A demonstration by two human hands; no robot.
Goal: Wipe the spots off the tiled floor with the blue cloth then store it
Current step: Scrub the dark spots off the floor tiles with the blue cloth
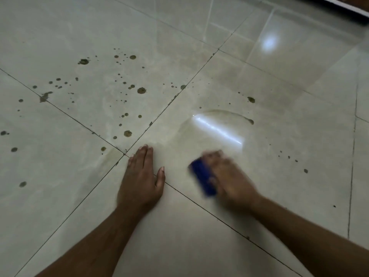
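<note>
Blurred right hand atop blue cloth, grip indistinct; flat, straight-fingered left hand beside; brown spots beyond.

The floor is glossy pale beige-grey tile with faint cloudy marbling, cut by thin dark grout lines into large squares. Olive-brown spots of many sizes speckle the left tiles, with a thinner scatter to the right. A pale brownish arc smear curves over the right tile, crossed by a white streak of glare. The cloth is deep royal blue, plain, blurred
</note>
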